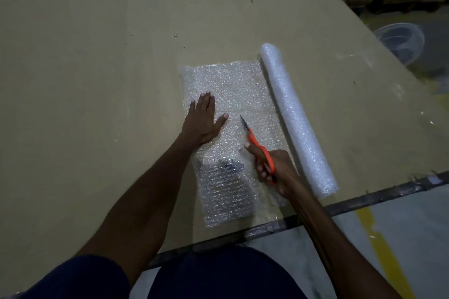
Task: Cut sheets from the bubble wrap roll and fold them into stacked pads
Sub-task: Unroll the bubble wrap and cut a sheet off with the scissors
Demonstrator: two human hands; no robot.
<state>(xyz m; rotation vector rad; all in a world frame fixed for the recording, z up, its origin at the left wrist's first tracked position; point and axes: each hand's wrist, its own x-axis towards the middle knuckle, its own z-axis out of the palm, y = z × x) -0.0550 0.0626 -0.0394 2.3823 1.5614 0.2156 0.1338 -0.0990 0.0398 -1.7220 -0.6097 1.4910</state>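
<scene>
Gripping scissors (left hand flat)

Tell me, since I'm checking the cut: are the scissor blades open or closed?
Closed, it seems: the scissors show a single narrow point over the bubble wrap sheet, held in the right hand.

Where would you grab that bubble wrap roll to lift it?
Probably around the middle of the bubble wrap roll, coming down from above with fingers curled round its long, round body. It lies flat on the cardboard, its right side free; the unrolled sheet adjoins its left, and both hands are busy there.
</scene>
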